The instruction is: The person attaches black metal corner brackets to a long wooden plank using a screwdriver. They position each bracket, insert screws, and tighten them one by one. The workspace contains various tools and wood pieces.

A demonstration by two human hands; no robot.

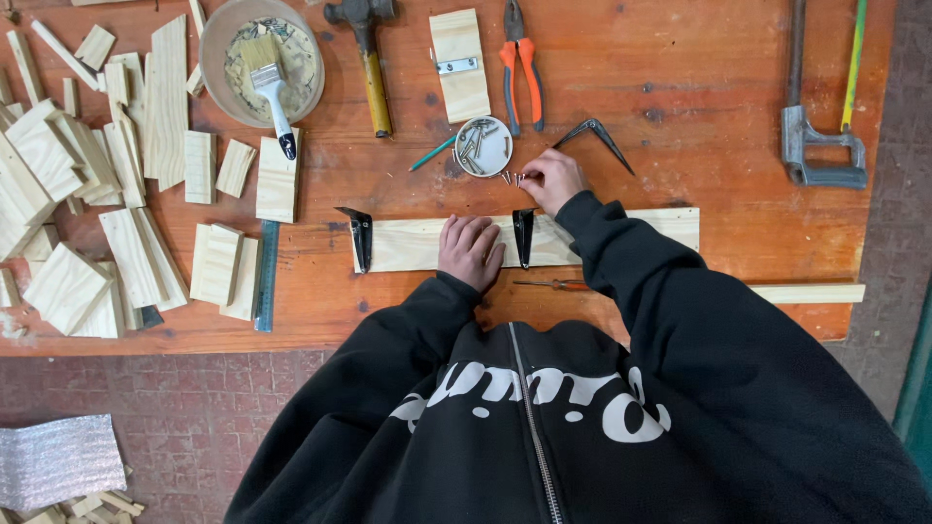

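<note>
right hand [551,180] pinched at small screws [512,178] loose on the orange table [680,87], just beside the round tin [482,147] of more. left hand [469,250] lay flat, fingers together, pinning the long pale plank [417,243] so it wouldn't slide. black metal brackets [523,236] sat across the plank; screwdriver [553,284] waited near the table's edge.

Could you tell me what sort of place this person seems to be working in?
Probably a small woodworking shop or hobby bench: cut wood offcuts lie piled on an orange workbench, with a hammer, pliers and a hacksaw laid out.
</note>
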